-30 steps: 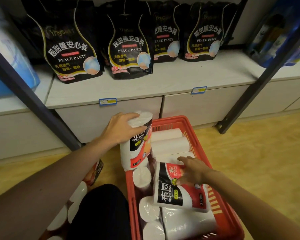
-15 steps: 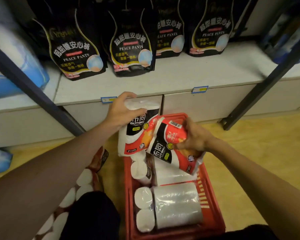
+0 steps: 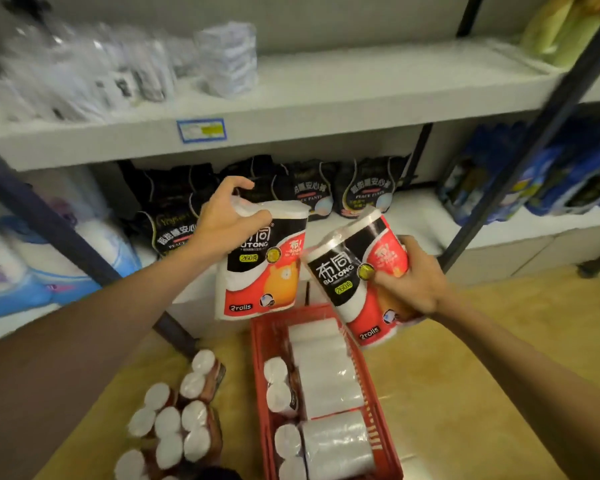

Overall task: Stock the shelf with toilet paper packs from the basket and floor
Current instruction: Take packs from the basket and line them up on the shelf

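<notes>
"BUTONG", "260", "2 rolls" on both held packs (image 3: 260, 258), black bags (image 3: 368, 188) seemingly "PEACE PANTS"

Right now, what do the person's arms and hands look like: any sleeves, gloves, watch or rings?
Both forearms are bare up to the frame edge, with no sleeve in view. The left hand and right hand wear no gloves; no watch, bracelet or ring shows.

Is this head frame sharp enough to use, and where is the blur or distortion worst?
Head view: upper shelf goods smeared by motion blur; both packs, left and right, stay readable; plastic glare on rolls in the basket; wide-angle bending of the shelf posts.
</notes>
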`<action>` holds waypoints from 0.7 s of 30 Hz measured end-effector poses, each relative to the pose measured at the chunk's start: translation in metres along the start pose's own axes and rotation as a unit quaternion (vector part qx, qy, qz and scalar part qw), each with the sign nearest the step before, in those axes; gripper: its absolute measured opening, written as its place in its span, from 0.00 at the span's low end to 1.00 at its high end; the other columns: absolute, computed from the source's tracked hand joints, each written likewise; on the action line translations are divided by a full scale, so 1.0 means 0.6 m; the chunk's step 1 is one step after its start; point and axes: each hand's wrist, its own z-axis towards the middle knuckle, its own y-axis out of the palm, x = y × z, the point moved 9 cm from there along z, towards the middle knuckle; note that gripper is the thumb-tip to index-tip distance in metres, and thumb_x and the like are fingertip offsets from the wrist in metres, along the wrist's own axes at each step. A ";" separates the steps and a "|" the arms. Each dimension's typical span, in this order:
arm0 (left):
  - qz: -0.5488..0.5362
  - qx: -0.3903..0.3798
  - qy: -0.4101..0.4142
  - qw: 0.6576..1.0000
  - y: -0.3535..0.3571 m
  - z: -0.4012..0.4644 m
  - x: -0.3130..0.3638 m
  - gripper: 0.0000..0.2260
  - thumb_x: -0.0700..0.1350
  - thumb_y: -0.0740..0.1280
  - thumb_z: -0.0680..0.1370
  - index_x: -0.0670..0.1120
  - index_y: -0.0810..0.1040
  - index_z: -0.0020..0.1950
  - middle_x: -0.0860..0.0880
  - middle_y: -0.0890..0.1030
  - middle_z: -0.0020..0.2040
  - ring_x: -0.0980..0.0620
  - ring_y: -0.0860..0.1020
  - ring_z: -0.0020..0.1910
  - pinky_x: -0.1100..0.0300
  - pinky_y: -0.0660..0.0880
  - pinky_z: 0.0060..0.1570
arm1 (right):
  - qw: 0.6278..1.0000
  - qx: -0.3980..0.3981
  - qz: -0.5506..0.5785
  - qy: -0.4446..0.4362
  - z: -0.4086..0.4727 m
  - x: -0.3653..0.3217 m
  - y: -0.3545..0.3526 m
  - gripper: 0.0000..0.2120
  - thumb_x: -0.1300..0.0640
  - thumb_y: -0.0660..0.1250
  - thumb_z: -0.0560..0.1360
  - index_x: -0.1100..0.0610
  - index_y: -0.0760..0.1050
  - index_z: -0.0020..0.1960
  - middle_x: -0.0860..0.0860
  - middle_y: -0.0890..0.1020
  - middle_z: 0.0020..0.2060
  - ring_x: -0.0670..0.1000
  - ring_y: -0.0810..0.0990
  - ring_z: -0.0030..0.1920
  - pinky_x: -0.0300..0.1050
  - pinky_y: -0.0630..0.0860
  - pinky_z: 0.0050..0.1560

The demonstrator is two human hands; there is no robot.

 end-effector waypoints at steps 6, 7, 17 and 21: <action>-0.028 0.011 0.026 0.999 -0.108 0.017 0.160 0.19 0.43 0.73 0.70 0.55 0.73 0.57 0.52 0.77 0.48 0.54 0.79 0.43 0.61 0.76 0.36 | 0.993 0.091 0.061 -0.034 -0.012 -0.164 -0.123 0.42 0.29 0.67 0.54 0.47 0.64 0.62 0.39 0.75 0.46 0.40 0.77 0.44 0.32 0.71 0.38; -0.034 0.011 0.029 0.999 -0.125 0.020 0.181 0.18 0.44 0.73 0.69 0.55 0.74 0.56 0.51 0.78 0.48 0.52 0.79 0.43 0.60 0.76 0.37 | 0.992 0.101 0.066 -0.041 -0.015 -0.190 -0.140 0.42 0.29 0.67 0.54 0.47 0.63 0.63 0.39 0.75 0.46 0.40 0.77 0.44 0.31 0.71 0.38; -0.099 0.040 0.076 0.991 -0.316 0.013 0.432 0.18 0.51 0.69 0.64 0.51 0.75 0.53 0.56 0.77 0.47 0.56 0.77 0.47 0.60 0.74 0.42 | 0.975 0.150 0.138 -0.085 -0.023 -0.449 -0.286 0.37 0.34 0.69 0.57 0.48 0.66 0.61 0.45 0.79 0.49 0.48 0.81 0.47 0.44 0.80 0.45; -0.116 0.062 0.109 0.985 -0.400 0.003 0.530 0.16 0.46 0.71 0.68 0.46 0.75 0.53 0.58 0.75 0.46 0.64 0.74 0.43 0.72 0.71 0.35 | 0.966 0.169 0.160 -0.111 -0.031 -0.553 -0.334 0.36 0.34 0.70 0.58 0.48 0.67 0.61 0.47 0.80 0.51 0.49 0.81 0.49 0.49 0.80 0.49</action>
